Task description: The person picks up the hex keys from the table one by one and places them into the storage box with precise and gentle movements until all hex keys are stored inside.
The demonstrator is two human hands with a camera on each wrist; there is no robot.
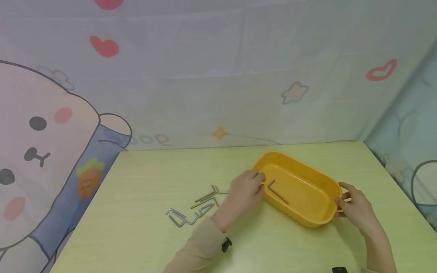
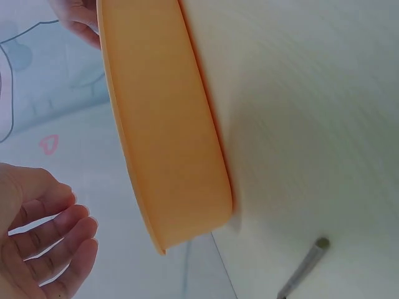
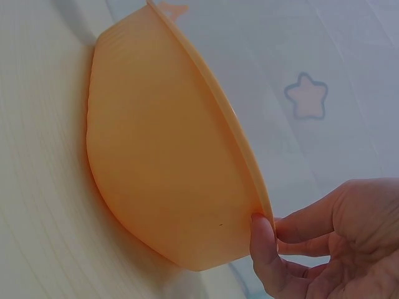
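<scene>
A yellow plastic tray (image 1: 304, 189) with rounded corners sits on the table, slanted down to the right. One brass-coloured hex key (image 1: 278, 195) lies in it, towards the left side. My right hand (image 1: 356, 208) pinches the tray's right-end rim, with the thumb on one face of the wall in the right wrist view. Over the tray's left rim hovers my left hand (image 1: 246, 189). In the left wrist view the left hand (image 2: 53, 237) shows loosely bent fingers with nothing between them, apart from the tray wall (image 2: 168, 124).
Left of the tray lie several loose brass-coloured hex keys (image 1: 201, 203) and, nearer the front, several silver hex keys (image 1: 173, 220). The left forearm passes close beside them. A patterned cloth (image 1: 205, 76) hangs behind the pale table (image 1: 136, 242).
</scene>
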